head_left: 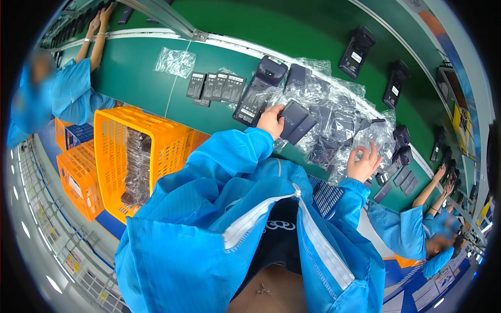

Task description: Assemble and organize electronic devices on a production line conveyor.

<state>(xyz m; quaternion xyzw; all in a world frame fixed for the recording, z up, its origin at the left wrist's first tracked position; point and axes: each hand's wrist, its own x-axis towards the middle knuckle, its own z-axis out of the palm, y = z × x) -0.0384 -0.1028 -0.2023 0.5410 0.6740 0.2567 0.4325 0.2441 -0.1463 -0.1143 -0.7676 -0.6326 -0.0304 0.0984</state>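
Clear crinkled plastic bags (334, 112) are lying heaped mid green surface (141, 88), w/ one more empty clear bag (175, 61) sitting apart at upper left. Small dark flat packs w/ white labels (215, 86) are standing in a row just left of the heap. Black handheld devices w/ white label stickers (356, 52) are lying upper right.

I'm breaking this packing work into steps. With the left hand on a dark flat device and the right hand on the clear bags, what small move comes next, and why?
Probably the right hand lifts one clear plastic bag from the pile. The left hand already holds a dark flat device unbagged above that pile, and the right hand's fingers are spread on the bags.
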